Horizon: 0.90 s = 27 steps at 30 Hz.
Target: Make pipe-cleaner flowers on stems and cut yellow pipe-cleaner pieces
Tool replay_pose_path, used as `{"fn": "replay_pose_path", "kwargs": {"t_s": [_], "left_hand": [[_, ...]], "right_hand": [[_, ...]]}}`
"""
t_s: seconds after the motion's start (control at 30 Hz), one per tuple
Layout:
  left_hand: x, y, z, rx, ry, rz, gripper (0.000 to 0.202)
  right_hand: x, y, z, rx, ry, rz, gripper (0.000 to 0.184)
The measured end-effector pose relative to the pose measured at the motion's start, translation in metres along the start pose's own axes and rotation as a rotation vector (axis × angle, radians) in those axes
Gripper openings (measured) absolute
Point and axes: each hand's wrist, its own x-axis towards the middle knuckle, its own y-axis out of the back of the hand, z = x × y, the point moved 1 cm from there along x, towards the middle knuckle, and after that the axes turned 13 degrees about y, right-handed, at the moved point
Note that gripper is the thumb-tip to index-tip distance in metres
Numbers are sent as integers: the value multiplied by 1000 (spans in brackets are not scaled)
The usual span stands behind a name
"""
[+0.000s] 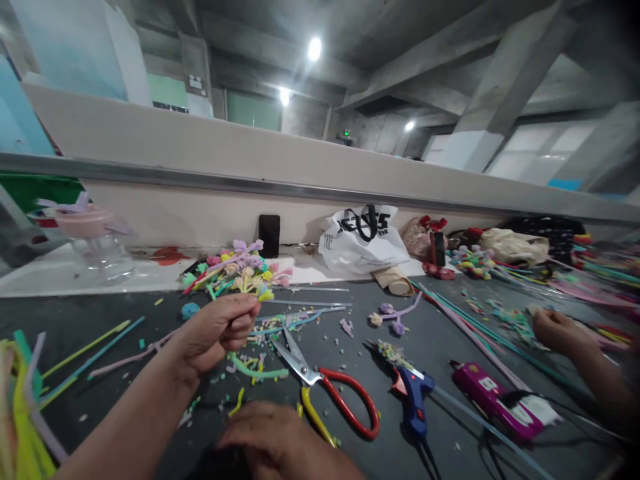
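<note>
My left hand (pixel 223 331) is closed in a pinch above the dark table. A small yellow-and-blue pipe-cleaner flower (pixel 265 293) shows at its fingertips. At the bottom, my right hand (pixel 287 437) is blurred by motion, its fingers partly hidden, left of the scissors' handles. The scissors (pixel 311 379), with one red and one yellow handle, lie with blades apart. Behind my left hand is a pile of pastel pipe-cleaner flowers (pixel 240 263). A green pipe-cleaner piece (pixel 260 373) and scattered clippings lie between my hands.
A blue glue gun (pixel 416 400) and a magenta tool (pixel 500 403) with cords lie at the right. Another person's hand (pixel 563 333) works beyond them. A pink-lidded jar (pixel 93 243), a phone (pixel 269 235) and a white bag (pixel 363 243) stand at the back.
</note>
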Motion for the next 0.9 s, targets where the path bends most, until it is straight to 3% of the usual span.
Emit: {"fn": "replay_pose_path", "kwargs": {"t_s": [0.2,0.57,0.8,0.9], "left_hand": [[10,-3,-11,-29,108,-86,23],[15,-10,-20,-28,166,-130,18],[10,-18,-20,203,82,-109,26],[4,-21,-16,391,39,-38,30]], "right_hand": [[-5,0,12,141,83,20,37],[-3,4,6,143,70,67,46],[-4,3,1,18,57,87,54],[-7,2,1,9,31,246,47]]}}
